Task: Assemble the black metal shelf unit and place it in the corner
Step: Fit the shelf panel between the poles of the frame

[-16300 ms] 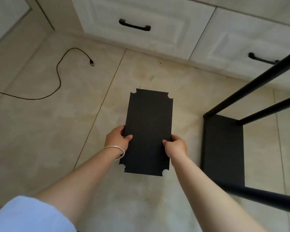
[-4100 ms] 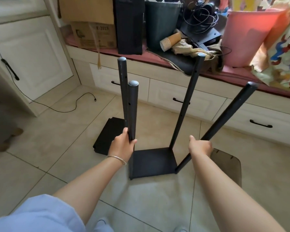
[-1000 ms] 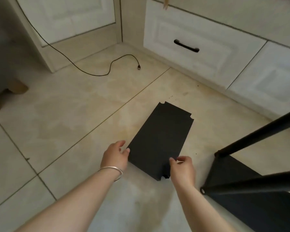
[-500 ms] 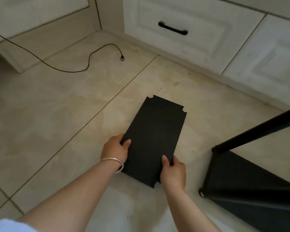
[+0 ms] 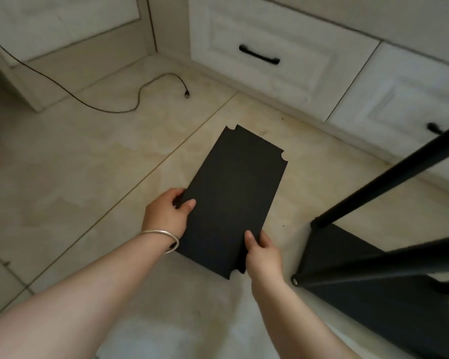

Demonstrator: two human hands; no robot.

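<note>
Two hands hold one black shelf panel (image 5: 233,200) above the floor (image 5: 70,193).

The panel is pinched at its near end: the left hand (image 5: 166,216) is clamped on the left edge, the right hand (image 5: 263,252) on the near right corner. The far end is not supported, so it could sag or slip down. The frame (image 5: 373,281) with its poles (image 5: 389,174) stands just beside on the right; if the corner notches are badly aligned, the poles could be struck and tipped.

No readable text, labels, brands or numbers anywhere.
</note>
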